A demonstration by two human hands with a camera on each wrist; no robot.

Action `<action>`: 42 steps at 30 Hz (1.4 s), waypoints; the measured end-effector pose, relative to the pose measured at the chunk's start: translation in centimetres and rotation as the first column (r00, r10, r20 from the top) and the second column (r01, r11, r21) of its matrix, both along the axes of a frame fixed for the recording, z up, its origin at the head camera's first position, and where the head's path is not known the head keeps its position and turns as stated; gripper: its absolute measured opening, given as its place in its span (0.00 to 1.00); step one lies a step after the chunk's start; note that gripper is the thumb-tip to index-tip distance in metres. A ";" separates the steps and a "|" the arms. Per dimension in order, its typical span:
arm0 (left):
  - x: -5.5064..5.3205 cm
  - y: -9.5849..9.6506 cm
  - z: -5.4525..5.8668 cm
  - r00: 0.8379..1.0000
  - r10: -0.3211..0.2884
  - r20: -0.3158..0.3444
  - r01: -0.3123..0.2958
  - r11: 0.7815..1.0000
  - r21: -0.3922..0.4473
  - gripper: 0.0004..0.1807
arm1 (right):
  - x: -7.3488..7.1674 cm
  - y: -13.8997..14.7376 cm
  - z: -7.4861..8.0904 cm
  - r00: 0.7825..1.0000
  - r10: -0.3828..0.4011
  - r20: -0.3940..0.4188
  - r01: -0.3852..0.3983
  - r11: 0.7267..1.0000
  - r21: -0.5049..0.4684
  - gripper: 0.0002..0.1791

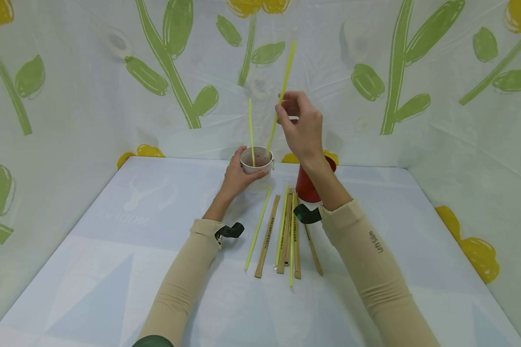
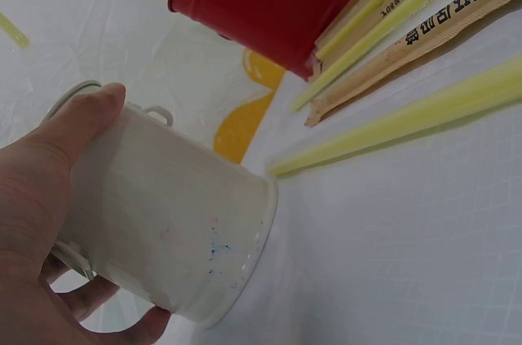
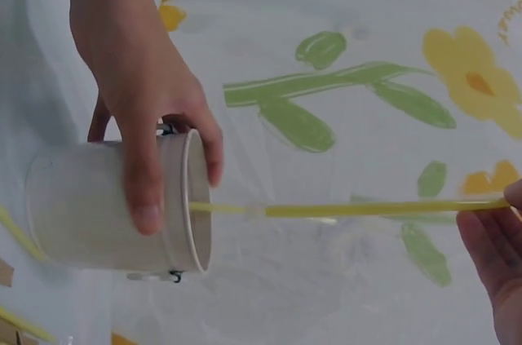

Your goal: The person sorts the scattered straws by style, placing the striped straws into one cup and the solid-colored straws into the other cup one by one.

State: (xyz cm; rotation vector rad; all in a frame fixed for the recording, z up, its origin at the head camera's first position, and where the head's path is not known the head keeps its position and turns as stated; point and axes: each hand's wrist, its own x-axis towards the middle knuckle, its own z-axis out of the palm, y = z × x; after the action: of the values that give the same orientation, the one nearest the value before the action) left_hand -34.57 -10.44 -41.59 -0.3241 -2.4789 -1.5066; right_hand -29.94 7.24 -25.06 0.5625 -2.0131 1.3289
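My left hand (image 1: 238, 176) grips the small white metal bucket (image 2: 163, 206) around its side near the rim, thumb and fingers on opposite sides. The bucket stands upright on the table. One yellow straw (image 1: 251, 127) leans inside it, its top above the rim. Over the bucket, my right hand (image 1: 303, 123) pinches a second yellow straw (image 1: 288, 72) between thumb and fingers partway along its length. This straw slants, its lower end at the bucket's mouth in the head view. Fingertips of the right hand (image 3: 497, 255) show at the right edge of the right wrist view.
A red bucket (image 1: 306, 185) stands right of the white one, partly behind my right forearm. In front lie several yellow straws (image 1: 258, 229) and several brown paper-wrapped straws (image 1: 267, 238). A white sheet (image 1: 312, 62) printed with flowers hangs behind the table (image 1: 165, 270).
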 end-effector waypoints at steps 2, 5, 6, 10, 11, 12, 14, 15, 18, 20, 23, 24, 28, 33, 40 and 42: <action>0.0 0.0 0.0 1.000 0.001 0.005 -0.001 1.000 -0.002 0.56 | 0.0 -0.2 -0.3 1.000 0.007 -0.004 -0.007 1.000 -0.005 0.14; 0.0 0.1 0.0 1.000 0.002 0.011 -0.002 1.000 -0.005 0.57 | -0.1 -0.4 -0.8 1.000 0.004 -0.010 -0.004 1.000 0.008 0.14; 0.0 0.1 0.0 1.000 0.001 0.012 -0.001 1.000 -0.005 0.57 | -0.2 -0.5 -0.9 1.000 0.001 -0.011 -0.001 1.000 0.014 0.14; 0.0 0.1 0.0 1.000 -0.002 0.005 0.002 1.000 -0.005 0.57 | -0.5 -0.7 -1.6 1.000 0.000 -0.009 0.000 0.999 0.036 0.13; 0.0 0.1 0.0 1.000 -0.002 0.003 0.002 1.000 -0.005 0.57 | -0.6 -0.8 -1.8 1.000 -0.001 -0.007 0.001 0.999 0.042 0.13; 0.0 0.1 0.0 1.000 -0.002 0.002 0.002 1.000 -0.005 0.57 | -0.6 -0.8 -1.9 1.000 -0.001 -0.006 0.001 0.999 0.046 0.13; 0.0 0.1 0.0 1.000 -0.003 0.002 0.003 1.000 -0.005 0.57 | -0.8 -0.9 -2.3 1.000 0.003 -0.001 -0.003 0.999 0.051 0.13; 0.0 0.1 0.0 1.000 -0.003 0.004 0.003 1.000 -0.004 0.57 | -0.9 -0.9 -2.5 1.000 0.001 0.001 -0.001 0.998 0.055 0.13; 0.0 0.1 0.0 1.000 0.000 0.012 0.000 1.000 -0.003 0.57 | -1.1 -1.0 -3.1 1.000 -0.003 0.007 0.002 0.998 0.066 0.13; 0.0 0.1 0.0 1.000 0.001 0.017 -0.001 1.000 -0.001 0.57 | -1.3 -1.1 -3.5 1.000 -0.010 0.018 0.008 0.997 0.076 0.13; 0.0 0.1 -0.1 1.000 0.004 0.014 -0.004 1.000 0.003 0.57 | -1.4 -1.2 -4.1 0.999 -0.015 0.039 0.012 0.996 0.086 0.13; 0.0 0.1 -0.1 1.000 0.004 0.012 -0.004 1.000 0.004 0.57 | -1.5 -1.2 -4.4 0.999 -0.018 0.047 0.014 0.996 0.091 0.13; 0.0 0.1 -0.1 1.000 0.002 0.004 -0.002 1.000 0.007 0.57 | -1.9 -1.3 -5.4 0.997 -0.023 0.075 0.015 0.994 0.104 0.13; 0.1 0.0 0.0 1.000 0.004 -0.002 -0.004 1.000 0.006 0.57 | -2.5 -1.6 -6.5 0.993 -0.024 0.115 0.009 0.992 0.126 0.14; 0.1 0.0 0.0 1.000 0.003 -0.007 -0.003 1.000 0.001 0.57 | -3.0 -1.8 -7.7 0.983 -0.041 0.179 0.011 0.986 0.167 0.14; 0.1 0.1 -0.1 1.000 0.005 -0.004 -0.005 1.000 -0.001 0.57 | -3.0 -1.7 -8.0 0.979 -0.045 0.201 0.010 0.985 0.172 0.14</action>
State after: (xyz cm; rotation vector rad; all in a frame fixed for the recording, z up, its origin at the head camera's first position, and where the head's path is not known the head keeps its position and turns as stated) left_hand -34.45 -10.39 -41.64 -0.3199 -2.4754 -1.5016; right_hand -32.96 5.50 -33.05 0.4890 -2.3105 1.2484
